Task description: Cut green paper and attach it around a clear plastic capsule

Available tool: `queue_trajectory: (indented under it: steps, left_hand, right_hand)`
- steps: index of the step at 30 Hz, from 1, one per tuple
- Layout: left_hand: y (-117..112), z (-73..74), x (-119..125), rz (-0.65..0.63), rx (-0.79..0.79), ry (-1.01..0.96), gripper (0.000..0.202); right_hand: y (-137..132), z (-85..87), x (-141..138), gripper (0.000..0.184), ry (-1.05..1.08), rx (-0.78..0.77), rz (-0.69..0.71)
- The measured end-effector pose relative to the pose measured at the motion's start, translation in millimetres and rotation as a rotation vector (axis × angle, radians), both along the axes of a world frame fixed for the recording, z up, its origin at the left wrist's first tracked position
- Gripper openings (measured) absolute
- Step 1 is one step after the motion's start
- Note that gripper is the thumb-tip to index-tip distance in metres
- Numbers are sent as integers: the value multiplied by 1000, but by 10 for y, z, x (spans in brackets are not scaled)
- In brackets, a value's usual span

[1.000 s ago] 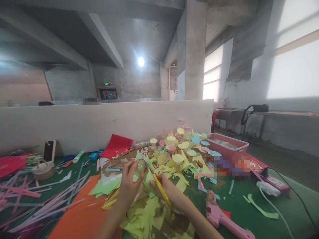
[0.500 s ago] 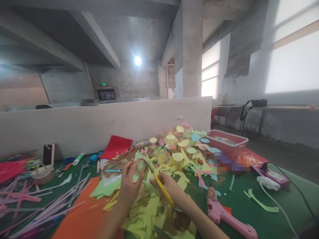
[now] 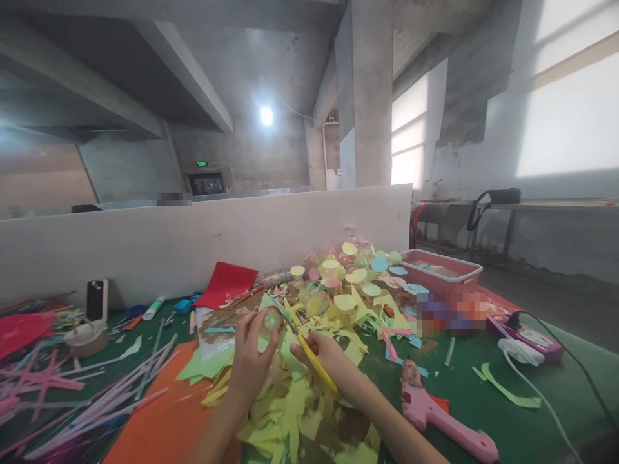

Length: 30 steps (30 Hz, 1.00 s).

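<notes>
Between the fingers and thumb of my left hand [image 3: 252, 348] is a small clear round piece [image 3: 271, 320] with a greenish tint, held against light green paper [image 3: 267, 300]. My right hand [image 3: 325, 361] is closed around yellow-handled scissors [image 3: 316, 364]. Their blades point up and left, close beside the round piece. Whether the blades touch the paper I cannot make out. Beyond my hands lies a pile of similar round pieces topped with paper discs [image 3: 345, 302] in yellow, pink and blue. Yellow-green paper scraps [image 3: 285, 412] spread beneath my wrists.
A pink glue gun [image 3: 435, 415] lies at right, near a purple device [image 3: 536, 341] with cords. A pink basket [image 3: 447, 283] stands behind. Leftward are orange paper [image 3: 164, 412], pastel strips [image 3: 111, 399] and a phone-like black object [image 3: 95, 299]. A white partition [image 3: 193, 238] borders the table.
Both hands keep nearly the same place and grip. The scissor blades and the round piece have shifted only very slightly.
</notes>
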<state>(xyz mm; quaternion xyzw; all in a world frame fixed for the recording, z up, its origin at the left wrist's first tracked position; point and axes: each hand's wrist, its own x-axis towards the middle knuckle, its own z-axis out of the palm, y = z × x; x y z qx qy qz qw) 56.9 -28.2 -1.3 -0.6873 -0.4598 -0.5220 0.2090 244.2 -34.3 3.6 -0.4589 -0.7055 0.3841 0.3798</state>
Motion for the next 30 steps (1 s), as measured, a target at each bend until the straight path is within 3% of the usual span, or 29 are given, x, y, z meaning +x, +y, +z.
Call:
queue_trajectory:
  steps: [11,22,30]
  left_hand:
    - [26,-11,-9,17,85,120,35]
    - [32,-20,-33,46,87,147,34]
    - [35,-16,-31,33,81,130,33]
  right_hand:
    - [-125,125,70,49,38,-101,88]
    - [-4,12,14,48,-24,-75,34]
    - [-34,49,22,48,-37,-58,29]
